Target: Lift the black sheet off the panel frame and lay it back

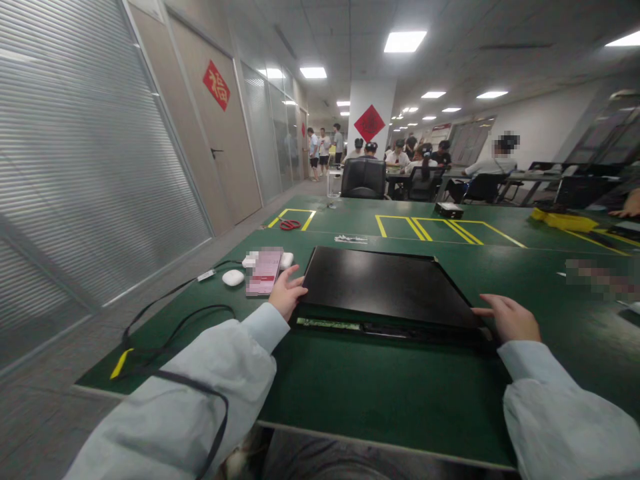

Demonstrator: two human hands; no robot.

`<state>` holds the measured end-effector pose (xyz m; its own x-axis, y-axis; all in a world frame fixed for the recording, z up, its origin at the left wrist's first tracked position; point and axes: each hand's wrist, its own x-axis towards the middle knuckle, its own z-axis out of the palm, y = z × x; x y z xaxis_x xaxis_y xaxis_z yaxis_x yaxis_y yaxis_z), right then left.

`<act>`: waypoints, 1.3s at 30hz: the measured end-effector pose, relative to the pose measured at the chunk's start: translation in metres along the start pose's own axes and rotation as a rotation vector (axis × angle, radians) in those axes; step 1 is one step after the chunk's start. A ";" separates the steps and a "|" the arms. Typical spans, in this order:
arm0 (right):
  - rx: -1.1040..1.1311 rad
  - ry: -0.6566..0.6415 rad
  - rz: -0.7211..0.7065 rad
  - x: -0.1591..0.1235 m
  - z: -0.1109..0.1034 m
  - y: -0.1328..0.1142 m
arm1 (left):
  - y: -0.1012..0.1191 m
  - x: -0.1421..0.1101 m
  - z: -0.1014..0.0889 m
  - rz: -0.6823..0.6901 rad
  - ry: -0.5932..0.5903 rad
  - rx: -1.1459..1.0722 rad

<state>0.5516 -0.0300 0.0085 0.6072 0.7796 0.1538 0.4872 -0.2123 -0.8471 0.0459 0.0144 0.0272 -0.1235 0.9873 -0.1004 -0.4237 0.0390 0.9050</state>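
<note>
A black flat display panel [380,287] lies in front of me on the green table, screen side up. A strip of green circuit board [327,324] shows along its near edge. My left hand [287,293] holds the panel's left edge, thumb against the side and some fingers raised. At the near right corner, my right hand [513,319] grips the other side, with its fingertips partly hidden by the edge. Whether the panel's near side is lifted off the table, I cannot tell.
Left of the panel are a phone [263,272], a white rounded case [233,278] and a black cable [175,293]. Beyond it lie red-handled scissors [290,225], a small black box [449,211] and yellow tape outlines [420,229]. A yellow item [565,220] sits far right. Several people sit behind.
</note>
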 end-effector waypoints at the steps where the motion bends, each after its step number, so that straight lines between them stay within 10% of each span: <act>1: -0.016 0.021 0.013 -0.003 0.001 -0.003 | 0.000 0.000 0.001 -0.001 0.003 0.005; 39: -0.073 0.072 0.010 -0.007 0.007 -0.011 | -0.015 0.017 -0.023 0.338 -0.285 0.562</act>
<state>0.5381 -0.0292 0.0133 0.6548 0.7331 0.1839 0.5233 -0.2642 -0.8102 0.0292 0.0266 0.0026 0.1055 0.9584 0.2652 0.1328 -0.2779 0.9514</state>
